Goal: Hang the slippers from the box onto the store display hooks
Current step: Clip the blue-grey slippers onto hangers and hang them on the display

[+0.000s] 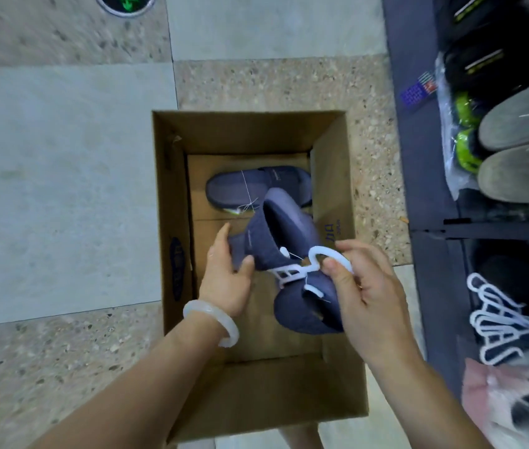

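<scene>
- Left hand grips one navy slipper above the cardboard box.
- Right hand fingers pinch the white hanger hook joining the pair.
- Another slipper lies at the box's far end.

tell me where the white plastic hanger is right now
In the head view, the white plastic hanger is clipped to blue slippers over the cardboard box, pinched by the right hand.

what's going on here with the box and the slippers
A person holds a pair of blue slippers over an open cardboard box on the floor. The left hand grips one slipper, and the right hand pinches the white hanger joining them. More blue slippers lie in the box. Nothing is hung yet.
</scene>
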### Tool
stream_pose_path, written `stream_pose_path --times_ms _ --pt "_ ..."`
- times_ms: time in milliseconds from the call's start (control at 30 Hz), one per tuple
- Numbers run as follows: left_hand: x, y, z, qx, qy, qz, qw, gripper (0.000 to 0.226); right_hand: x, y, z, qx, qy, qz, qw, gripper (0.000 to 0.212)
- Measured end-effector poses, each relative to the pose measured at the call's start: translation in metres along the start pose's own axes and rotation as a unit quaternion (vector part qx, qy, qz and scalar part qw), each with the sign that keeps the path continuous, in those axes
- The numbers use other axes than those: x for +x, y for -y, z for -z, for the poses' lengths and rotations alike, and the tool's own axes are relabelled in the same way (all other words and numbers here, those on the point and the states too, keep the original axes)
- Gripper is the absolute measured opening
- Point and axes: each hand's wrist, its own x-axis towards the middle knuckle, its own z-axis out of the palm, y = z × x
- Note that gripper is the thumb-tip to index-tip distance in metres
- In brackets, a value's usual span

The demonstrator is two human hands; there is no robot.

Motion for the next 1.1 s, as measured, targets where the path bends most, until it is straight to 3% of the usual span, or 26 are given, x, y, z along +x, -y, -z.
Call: stream_pose_path --times_ms 133,200,300,433,467,567,633,767,1000,1100 --pt "-0.038 -0.088 0.041 0.146 0.099 -0.212 0.961 0.107 -0.014 0.058 0.072 -0.042 0.054 0.051 0.996 0.027" --pt "-0.06 -0.138 0.062 0.177 0.136 -0.279 0.934 0.119 -0.019 0.089 0.114 -0.03 0.055 0.078 0.995 0.03" --pt "-0.095 -0.212 0.09 0.183 0.167 -0.32 0.914 0.098 -0.023 0.131 0.174 0.023 0.019 0.075 0.997 0.023" --pt "-0.145 -0.291 0.118 0.181 0.164 -0.374 0.895 0.025 -0.044 0.193 0.245 0.069 -0.048 0.077 0.993 0.046" --pt "-0.161 -0.308 0.125 0.194 0.164 -0.385 0.887 0.016 -0.051 0.21 0.261 0.082 -0.06 0.075 0.992 0.048" --pt "-0.215 -0.354 0.145 0.244 0.191 -0.412 0.857 0.013 -0.078 0.251 0.306 0.154 -0.08 0.066 0.983 0.024" --pt "-0.247 -0.381 0.156 0.274 0.217 -0.432 0.831 0.012 -0.099 0.277 0.332 0.165 -0.097 0.077 0.979 0.024" --pt "-0.3 -0.425 0.164 0.295 0.248 -0.462 0.799 0.032 -0.145 0.322 0.378 0.183 -0.117 0.087 0.972 0.025" --pt "-0.388 -0.486 0.15 0.338 0.295 -0.527 0.722 0.029 -0.21 0.354 0.45 0.178 -0.192 0.06 0.963 0.02" --pt "-0.43 -0.507 0.136 0.35 0.324 -0.541 0.693 0.047 -0.241 0.355 0.475 0.156 -0.226 0.06 0.96 0.023"
